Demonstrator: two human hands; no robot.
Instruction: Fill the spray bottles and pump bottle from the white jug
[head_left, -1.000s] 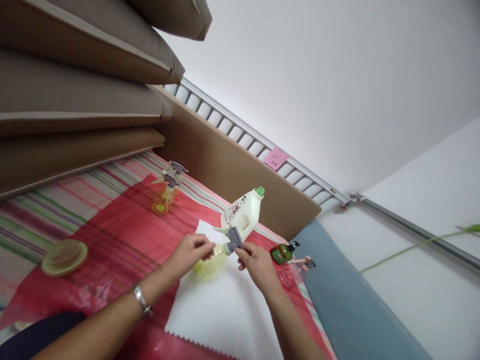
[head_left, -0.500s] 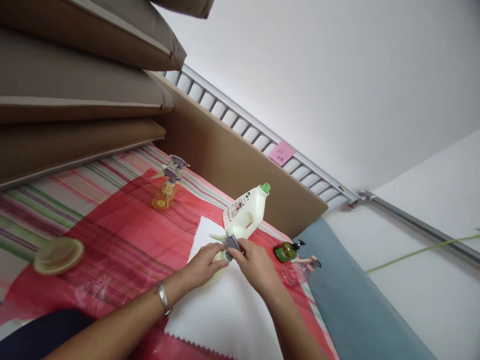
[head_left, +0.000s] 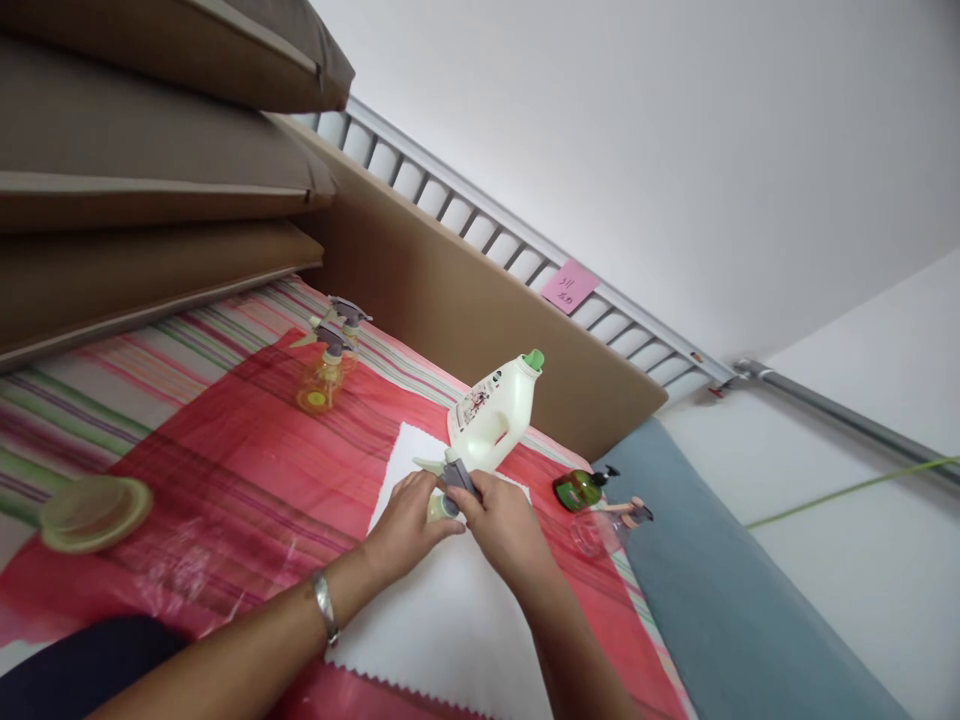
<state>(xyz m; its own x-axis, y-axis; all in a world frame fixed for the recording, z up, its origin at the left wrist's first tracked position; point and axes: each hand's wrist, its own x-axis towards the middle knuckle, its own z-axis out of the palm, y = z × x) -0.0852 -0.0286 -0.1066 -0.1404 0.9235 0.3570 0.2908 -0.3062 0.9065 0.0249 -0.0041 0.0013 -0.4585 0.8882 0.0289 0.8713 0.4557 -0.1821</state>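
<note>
Since a second ago both hands have lowered the small yellow spray bottle (head_left: 439,503) onto the white cloth (head_left: 450,620). The left hand (head_left: 409,520) wraps its body; the right hand (head_left: 501,525) pinches the grey trigger head (head_left: 456,473). A white detergent jug (head_left: 491,420) stands just beside at 1 o'clock; open cloth lies toward 6 o'clock.

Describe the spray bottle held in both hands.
The spray bottle is small, of pale yellow translucent plastic, with a grey trigger head and a pale nozzle pointing left. It sits over the white cloth. The left hand wraps the body; the right hand grips the head. It is mostly hidden.
</note>
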